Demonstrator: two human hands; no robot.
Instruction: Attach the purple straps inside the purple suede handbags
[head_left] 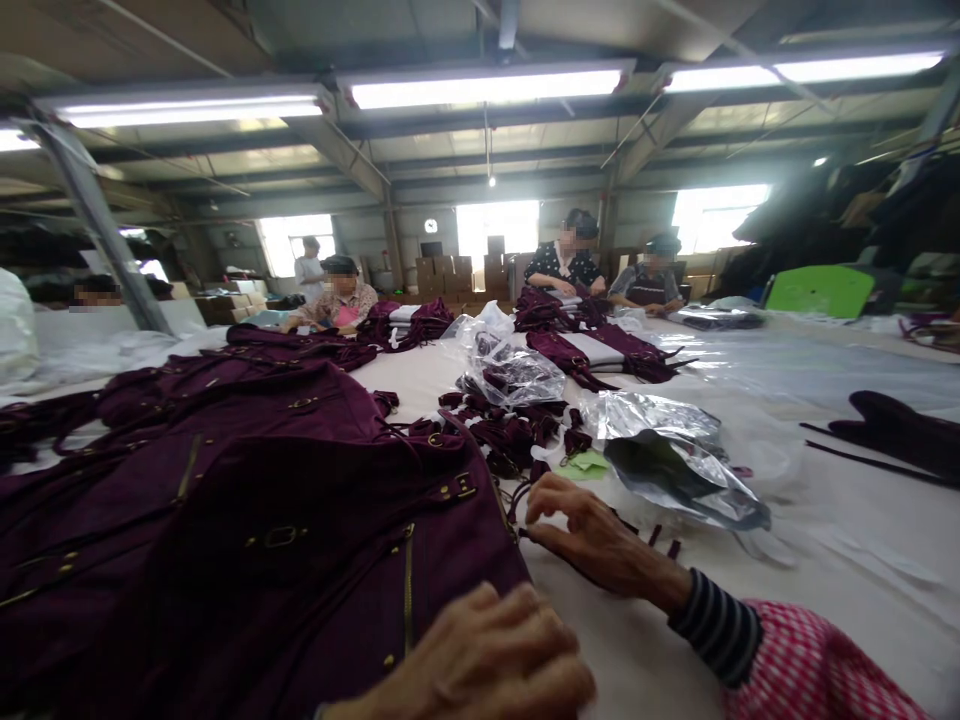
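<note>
A stack of dark purple jackets (225, 520) with brass zips and buckles covers the near left of the white table (825, 560). My left hand (487, 660) lies on the near edge of the top jacket, fingers curled and pressed down on the cloth. My right hand (592, 535) rests on the table just right of the stack, fingers bent in a pinch around a thin dark strap (525, 500) that runs from the jacket's edge. A heap of small purple straps (510, 430) lies just beyond it.
Crinkled clear plastic bags (675, 460) lie right of the straps, with a green tag (585, 465). More purple garments (592, 350) are farther back, where several people sit at work. A dark garment (900, 430) lies at the right edge. Cardboard boxes (450, 270) stand by the far wall.
</note>
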